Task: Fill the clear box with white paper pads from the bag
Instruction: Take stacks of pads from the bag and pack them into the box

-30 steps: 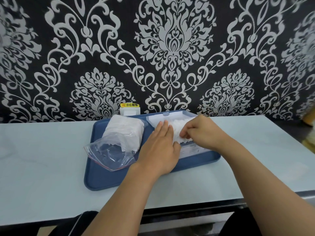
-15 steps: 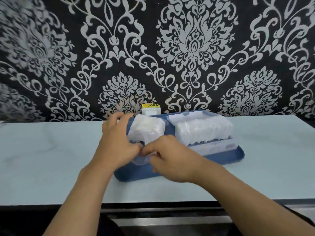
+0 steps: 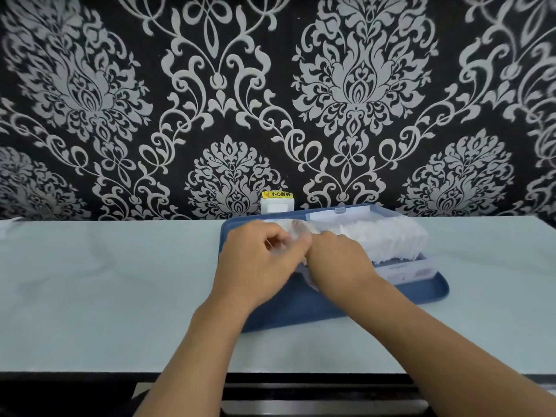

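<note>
Both hands' curled fingers pinch the bag (blurred).

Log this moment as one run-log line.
stage: at bag | left hand: grips bag | right hand: at bag, grip hidden | clear box: pads heaped inside | blue tray: under both

The far wall is black with a grey-white damask of scrolls and leaf medallions. The bench is pale blue-grey. The tray is dark blue, the paper pads are white, and a small label is yellow.
</note>
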`<action>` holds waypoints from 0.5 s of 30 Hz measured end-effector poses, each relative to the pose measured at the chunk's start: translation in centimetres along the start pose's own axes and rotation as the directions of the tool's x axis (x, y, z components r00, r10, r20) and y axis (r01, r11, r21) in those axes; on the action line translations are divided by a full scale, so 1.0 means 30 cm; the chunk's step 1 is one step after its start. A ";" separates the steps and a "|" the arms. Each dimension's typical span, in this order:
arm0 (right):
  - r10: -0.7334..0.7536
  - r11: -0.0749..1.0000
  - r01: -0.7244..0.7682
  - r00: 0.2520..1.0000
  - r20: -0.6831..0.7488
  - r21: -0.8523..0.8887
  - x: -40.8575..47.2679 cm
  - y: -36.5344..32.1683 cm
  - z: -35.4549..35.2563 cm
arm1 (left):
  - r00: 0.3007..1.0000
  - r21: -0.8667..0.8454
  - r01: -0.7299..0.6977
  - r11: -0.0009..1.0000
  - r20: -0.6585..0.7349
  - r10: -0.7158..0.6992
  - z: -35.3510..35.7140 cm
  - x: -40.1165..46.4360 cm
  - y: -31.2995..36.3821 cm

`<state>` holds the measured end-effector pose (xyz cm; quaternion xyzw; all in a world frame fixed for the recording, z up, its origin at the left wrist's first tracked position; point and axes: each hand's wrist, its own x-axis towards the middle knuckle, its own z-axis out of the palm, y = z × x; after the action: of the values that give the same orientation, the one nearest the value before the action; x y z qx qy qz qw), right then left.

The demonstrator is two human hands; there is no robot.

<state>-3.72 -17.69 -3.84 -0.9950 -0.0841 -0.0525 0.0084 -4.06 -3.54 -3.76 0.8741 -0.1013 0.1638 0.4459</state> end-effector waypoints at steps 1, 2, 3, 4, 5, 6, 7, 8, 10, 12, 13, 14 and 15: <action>-0.002 1.000 0.002 1.000 -0.001 -0.015 0.006 0.001 0.005 | 1.000 -0.077 0.025 0.997 0.008 -0.025 -0.003 0.022 -0.017; -0.006 1.000 0.006 1.000 -0.005 -0.030 0.012 -0.001 0.007 | 0.998 -0.101 0.064 0.993 0.027 -0.062 -0.007 0.047 -0.037; -0.009 0.999 0.009 1.000 0.000 -0.039 0.015 -0.004 0.006 | 0.991 -0.078 0.116 0.990 0.080 -0.110 -0.010 0.071 -0.060; -0.010 0.999 0.010 1.000 0.009 -0.034 0.016 -0.005 0.004 | 0.974 -0.017 0.163 0.987 0.160 -0.158 -0.010 0.088 -0.081; -0.014 1.000 0.014 1.000 0.019 -0.024 0.016 -0.005 0.002 | 0.948 0.053 0.191 0.980 0.250 -0.198 -0.004 0.096 -0.093; -0.021 1.000 0.022 1.000 0.020 -0.016 0.018 -0.003 0.005 | 0.917 0.110 0.200 0.974 0.329 -0.225 0.005 0.100 -0.098; -0.030 0.999 0.030 0.999 0.017 -0.022 0.020 -0.002 0.004 | 0.895 0.137 0.198 0.971 0.379 -0.236 0.016 0.102 -0.100; -0.037 0.999 0.038 0.999 0.013 -0.035 0.022 -0.001 0.004 | 0.889 0.142 0.193 0.971 0.394 -0.235 0.026 0.102 -0.103; -0.045 0.998 0.045 0.999 0.003 -0.032 0.022 0.002 0.001 | 0.909 0.133 0.171 0.976 0.361 -0.208 0.027 0.099 -0.096; -0.059 0.998 0.059 0.998 -0.009 -0.012 0.019 0.001 -0.005 | 0.919 0.146 0.161 0.976 0.338 -0.203 0.018 0.099 -0.087; -0.066 0.998 0.066 0.998 -0.018 0.000 0.017 0.001 -0.009 | 0.919 0.153 0.159 0.975 0.339 -0.203 0.013 0.098 -0.086; -0.069 0.998 0.069 0.997 -0.023 0.009 0.015 0.000 -0.011 | 0.917 0.155 0.161 0.975 0.343 -0.206 0.007 0.096 -0.086; -0.068 0.998 0.069 0.997 -0.029 0.010 0.011 0.001 -0.017 | 0.914 0.150 0.168 0.974 0.345 -0.211 0.001 0.095 -0.088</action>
<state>-3.44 -17.69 -3.28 -0.9906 -0.1183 -0.0668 0.0132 -0.55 -2.13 -4.66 0.9195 -0.0859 -0.0371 0.3818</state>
